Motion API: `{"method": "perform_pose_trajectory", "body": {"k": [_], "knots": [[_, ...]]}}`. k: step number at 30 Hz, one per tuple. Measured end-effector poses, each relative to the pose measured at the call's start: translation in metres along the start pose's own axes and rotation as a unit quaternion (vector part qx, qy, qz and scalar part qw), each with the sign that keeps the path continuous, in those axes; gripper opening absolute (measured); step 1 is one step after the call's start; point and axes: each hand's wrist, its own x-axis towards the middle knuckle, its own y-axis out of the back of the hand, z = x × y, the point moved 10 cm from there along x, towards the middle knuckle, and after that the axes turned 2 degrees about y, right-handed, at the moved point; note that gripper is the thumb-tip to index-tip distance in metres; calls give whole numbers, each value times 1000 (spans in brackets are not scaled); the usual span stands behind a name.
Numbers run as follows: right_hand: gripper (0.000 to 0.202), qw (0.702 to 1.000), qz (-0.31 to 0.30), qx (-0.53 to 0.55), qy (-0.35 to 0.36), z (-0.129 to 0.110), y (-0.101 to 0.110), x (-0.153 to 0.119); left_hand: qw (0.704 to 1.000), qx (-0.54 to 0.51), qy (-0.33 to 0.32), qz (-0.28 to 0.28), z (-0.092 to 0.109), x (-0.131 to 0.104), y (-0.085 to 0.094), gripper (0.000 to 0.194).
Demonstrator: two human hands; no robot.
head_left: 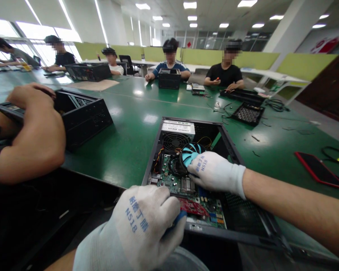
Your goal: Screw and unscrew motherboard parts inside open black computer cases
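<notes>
An open black computer case (234, 141) lies on its side before me, with a green motherboard (169, 169) inside. My right hand (207, 171), in a white glove, is closed on a CPU cooling fan (190, 152) with light-blue blades; the fan sits tilted above the board. My left hand (149, 222), gloved too, is curled over the case's near left corner, and whatever its fingers grip is hidden. Close to its fingertips is a red expansion card (193, 209). At the far end of the case sits a power supply (176, 139) with a round grille.
To the left, another person's arm (36, 128) reaches into a second black case (87, 120). A red-edged phone-like slab (319, 169) and cables lie right on the green table (132, 143). Beyond are a black front panel (248, 113) and several people at work.
</notes>
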Motion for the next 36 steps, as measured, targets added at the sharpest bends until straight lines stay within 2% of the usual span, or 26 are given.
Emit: {"method": "perform_pose_trajectory", "body": {"k": [11,18,24,31,36], "knots": [[28,1000,13,-2,13,7,0,-11,1000,-6,0,5,0,0,1,20],[37,999,-16,-2,-29,16,-2,-14,1000,-22,3,14,0,0,3,20],[35,998,-2,-14,-55,18,1,-14,1000,-16,9,9,-1,0,2,20],[34,996,14,-33,-76,22,-7,-17,1000,-19,9,15,-1,0,3,20],[39,991,-16,-24,-128,29,-8,-14,1000,-22,8,12,0,-1,2,19]]}}
